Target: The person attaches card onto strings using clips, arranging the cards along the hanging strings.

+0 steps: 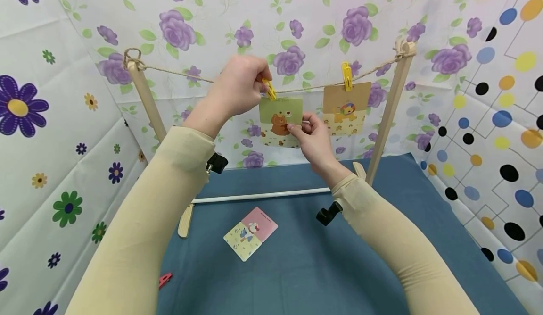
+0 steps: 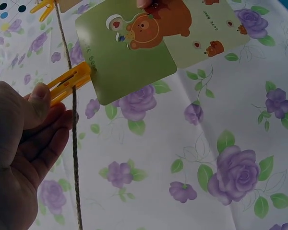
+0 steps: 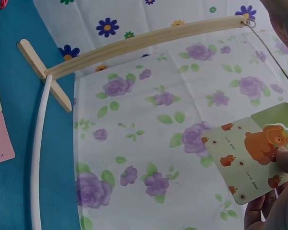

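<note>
My left hand [image 1: 242, 86] pinches a yellow clothespin [image 1: 269, 89] between thumb and fingers, up at the twine line [image 2: 76, 143]. The clothespin's jaws sit over the line and the top edge of a green bear card [image 1: 275, 112]. Thumb in front and fingers behind, my right hand [image 1: 316, 140] holds that card by its right side, just below the line. To the right, a lion card [image 1: 358, 100] hangs from the line under another yellow clothespin [image 1: 347, 77]. In the right wrist view, the bear card [image 3: 247, 158] shows beside the right thumb.
Wooden posts [image 1: 146, 100] [image 1: 390, 112] hold up the line, with a white rod [image 1: 263, 195] across their base. On the blue cloth [image 1: 297, 268] lie a pink-and-yellow rabbit card [image 1: 251, 234] and a red clothespin [image 1: 165, 279]. Floral cloth stands behind.
</note>
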Motion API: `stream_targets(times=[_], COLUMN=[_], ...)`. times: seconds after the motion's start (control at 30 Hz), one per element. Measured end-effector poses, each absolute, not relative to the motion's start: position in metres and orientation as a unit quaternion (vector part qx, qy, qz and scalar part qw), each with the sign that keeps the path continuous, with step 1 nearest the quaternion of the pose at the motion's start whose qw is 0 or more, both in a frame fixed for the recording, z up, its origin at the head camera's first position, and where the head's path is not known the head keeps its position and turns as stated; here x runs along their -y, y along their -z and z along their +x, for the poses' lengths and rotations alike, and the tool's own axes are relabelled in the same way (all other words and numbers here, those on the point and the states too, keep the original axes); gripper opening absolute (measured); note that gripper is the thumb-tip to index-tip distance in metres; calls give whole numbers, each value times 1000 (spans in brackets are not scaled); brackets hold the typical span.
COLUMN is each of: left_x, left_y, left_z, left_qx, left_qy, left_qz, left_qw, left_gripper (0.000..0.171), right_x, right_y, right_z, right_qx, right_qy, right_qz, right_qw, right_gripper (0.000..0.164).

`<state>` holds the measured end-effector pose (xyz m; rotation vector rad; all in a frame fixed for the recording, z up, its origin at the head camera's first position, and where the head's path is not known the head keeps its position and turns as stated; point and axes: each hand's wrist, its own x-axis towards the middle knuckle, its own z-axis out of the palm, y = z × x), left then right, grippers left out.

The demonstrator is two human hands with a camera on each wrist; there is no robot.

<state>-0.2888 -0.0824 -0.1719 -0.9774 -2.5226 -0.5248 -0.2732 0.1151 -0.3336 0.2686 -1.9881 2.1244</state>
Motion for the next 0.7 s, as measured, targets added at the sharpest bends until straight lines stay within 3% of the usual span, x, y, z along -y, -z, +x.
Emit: stream_targets(times=[0.7], left_x=[82], left_y=[177], left_z=[-290], left_qx=[898], left_qy=[176], left_qz=[-366], left_qw=[169], left_gripper=[13], right_x=[-112], right_y=[334], right_z=[-273], right_qx=[687], right_qy=[-713], right_qz=[83], right_qw=[114], right_gripper=[21])
